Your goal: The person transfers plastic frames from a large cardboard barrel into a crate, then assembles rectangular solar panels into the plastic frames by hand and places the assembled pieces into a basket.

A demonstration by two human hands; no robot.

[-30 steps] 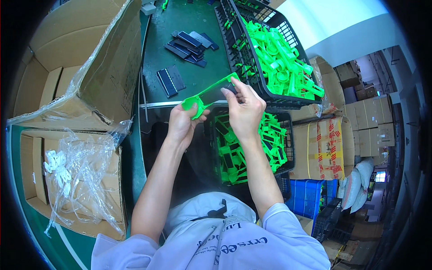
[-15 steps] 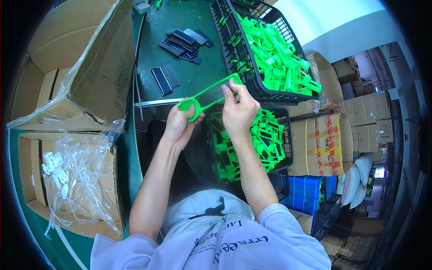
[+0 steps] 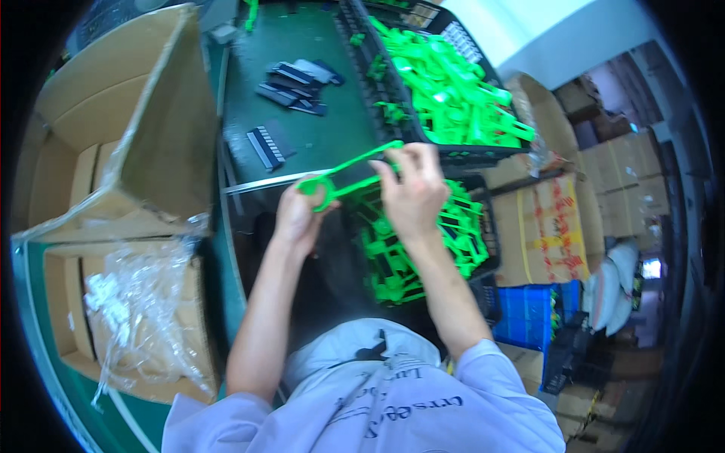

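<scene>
Moved: both my hands and the green plastic part [image 3: 349, 172] sit much as they did half a second ago, at the near edge of the tabletop [image 3: 317, 60]; the part is barely shifted.
Upper crate: black crate [image 3: 362, 68] on the tabletop, heaped with bright green plastic pieces [image 3: 445, 83].
Lower crate: second black crate [image 3: 487, 226] below the tabletop edge, under my right wrist, part-filled with the same green pieces [image 3: 393, 257].
Boxes: open cardboard box [image 3: 113, 136] on my left; below it another box [image 3: 68, 317] holding clear plastic bags [image 3: 136, 302].
Part: bright green, a ring at its left end and a long thin strip running up to the right.
Left hand [image 3: 298, 215]: fingers closed on the ring end.
Right hand [image 3: 411, 189]: fingertips pinched on the strip's far end.
Tabletop: dark ridged strips [image 3: 291, 79] lie behind.
</scene>
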